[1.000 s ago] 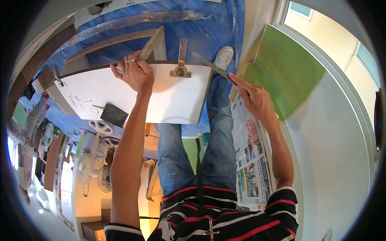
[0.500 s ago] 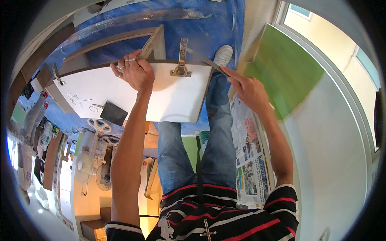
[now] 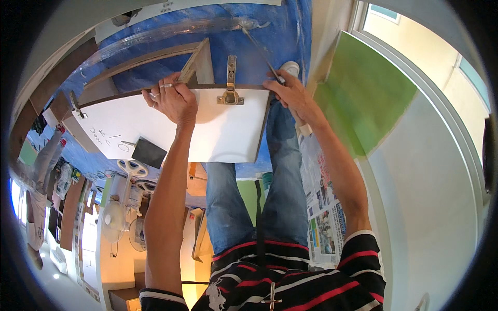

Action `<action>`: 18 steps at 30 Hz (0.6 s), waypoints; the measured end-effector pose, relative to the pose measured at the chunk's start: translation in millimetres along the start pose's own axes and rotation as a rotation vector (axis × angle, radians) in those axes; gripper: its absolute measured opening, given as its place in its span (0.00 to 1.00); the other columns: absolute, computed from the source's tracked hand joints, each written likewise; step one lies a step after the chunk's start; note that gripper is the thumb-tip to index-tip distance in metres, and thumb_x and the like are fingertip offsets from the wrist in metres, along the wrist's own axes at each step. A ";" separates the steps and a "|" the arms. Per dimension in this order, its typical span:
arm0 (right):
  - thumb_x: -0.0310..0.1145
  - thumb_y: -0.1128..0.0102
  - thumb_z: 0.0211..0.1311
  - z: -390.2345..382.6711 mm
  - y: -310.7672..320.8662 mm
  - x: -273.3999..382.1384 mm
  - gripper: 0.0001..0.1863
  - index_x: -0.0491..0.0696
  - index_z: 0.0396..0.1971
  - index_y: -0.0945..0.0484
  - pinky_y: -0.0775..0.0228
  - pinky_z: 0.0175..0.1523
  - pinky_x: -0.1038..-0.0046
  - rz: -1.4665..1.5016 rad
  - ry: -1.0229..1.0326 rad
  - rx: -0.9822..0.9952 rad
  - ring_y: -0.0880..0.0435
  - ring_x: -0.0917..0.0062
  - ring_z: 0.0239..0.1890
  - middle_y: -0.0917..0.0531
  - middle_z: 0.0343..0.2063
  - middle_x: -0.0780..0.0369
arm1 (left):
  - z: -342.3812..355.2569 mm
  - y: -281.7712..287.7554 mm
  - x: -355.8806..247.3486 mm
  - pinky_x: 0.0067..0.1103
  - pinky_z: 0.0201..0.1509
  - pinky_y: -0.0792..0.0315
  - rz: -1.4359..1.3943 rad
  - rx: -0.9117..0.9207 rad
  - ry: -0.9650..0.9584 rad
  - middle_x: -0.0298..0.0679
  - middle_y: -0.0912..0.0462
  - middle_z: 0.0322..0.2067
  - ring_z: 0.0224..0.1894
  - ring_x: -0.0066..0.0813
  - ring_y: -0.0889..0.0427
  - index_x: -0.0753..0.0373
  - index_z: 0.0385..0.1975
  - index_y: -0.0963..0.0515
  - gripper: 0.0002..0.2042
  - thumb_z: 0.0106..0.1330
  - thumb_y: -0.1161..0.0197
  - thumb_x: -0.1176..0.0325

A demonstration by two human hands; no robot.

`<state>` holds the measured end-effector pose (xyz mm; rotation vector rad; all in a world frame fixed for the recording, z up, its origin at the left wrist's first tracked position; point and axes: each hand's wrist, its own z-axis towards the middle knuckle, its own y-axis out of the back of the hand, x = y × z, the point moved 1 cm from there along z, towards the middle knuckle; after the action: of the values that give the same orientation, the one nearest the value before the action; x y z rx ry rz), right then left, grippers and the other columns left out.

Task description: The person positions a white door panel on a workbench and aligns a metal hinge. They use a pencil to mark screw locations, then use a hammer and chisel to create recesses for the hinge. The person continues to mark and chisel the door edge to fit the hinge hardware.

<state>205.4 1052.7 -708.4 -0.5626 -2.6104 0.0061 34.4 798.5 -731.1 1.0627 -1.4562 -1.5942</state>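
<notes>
A white board (image 3: 228, 132) with a dark edge, like a cabinet door, rests tilted in front of my legs. My left hand (image 3: 176, 103), with rings, is closed over its upper edge. A metal concealed hinge (image 3: 231, 85) is fixed near that edge, right of the hand; another hinge (image 3: 77, 106) sits at the far left corner. My right hand (image 3: 296, 97) is closed around a file (image 3: 259, 50) with a long narrow blade, which points up and left past the board's right corner. The file's pale handle end shows below the palm. A dark grey square piece (image 3: 149, 153) lies against the board's face.
Behind the board stands an open wooden frame (image 3: 142, 57) on blue floor sheeting (image 3: 228, 41). Newspaper (image 3: 327, 223) covers the floor at right, beside a green and white wall (image 3: 368, 96). A fan (image 3: 113, 217) stands at left, where another person's leg (image 3: 46, 155) shows.
My right hand has moved up and left, closer to the board's corner. The file now points farther up, away from the hinge. My left hand keeps its hold, and the board sits slightly lower in view.
</notes>
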 end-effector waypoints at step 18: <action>0.34 0.37 0.69 -1.0 1.9 -19.0 0.25 0.43 0.63 0.27 0.39 0.26 0.83 0.229 0.023 -0.031 0.30 0.89 0.23 0.26 0.24 0.69 | -2.8 -0.2 1.5 0.50 0.78 0.57 -0.027 0.034 0.029 0.29 0.14 0.37 0.49 0.38 0.23 0.51 0.34 0.14 0.16 0.66 0.53 0.65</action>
<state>221.9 1046.9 -716.0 -0.8642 -2.5140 0.0320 36.3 796.0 -731.5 1.1248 -1.4598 -1.5714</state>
